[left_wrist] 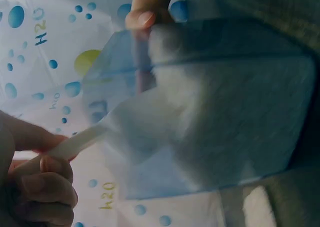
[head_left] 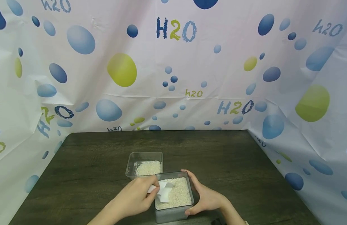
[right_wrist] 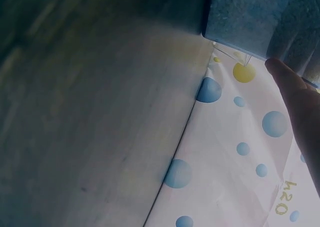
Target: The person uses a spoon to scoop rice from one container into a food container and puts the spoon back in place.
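My left hand [head_left: 136, 194] pinches the handle of a white scoop [head_left: 165, 194]. The scoop's head rests at the surface of the white rice [head_left: 180, 191] filling a deep, see-through grey-blue container [head_left: 173, 215]. In the left wrist view, curled fingers hold the scoop [left_wrist: 137, 127] by its handle, and its blurred head is inside the container walls. My right hand [head_left: 205, 197] grips the container's right side, thumb at the near corner and fingers along the far side. In the right wrist view, part of that hand [right_wrist: 297, 94] lies against the container [right_wrist: 245, 22].
Behind the deep container and to its left stands a shallow clear container [head_left: 130, 165] with some rice [head_left: 149, 168] in it. Both stand on a dark wooden table [head_left: 218, 156]. A patterned sheet [head_left: 151, 62] surrounds the back and sides. A small black object [head_left: 216, 222] shows at the near edge.
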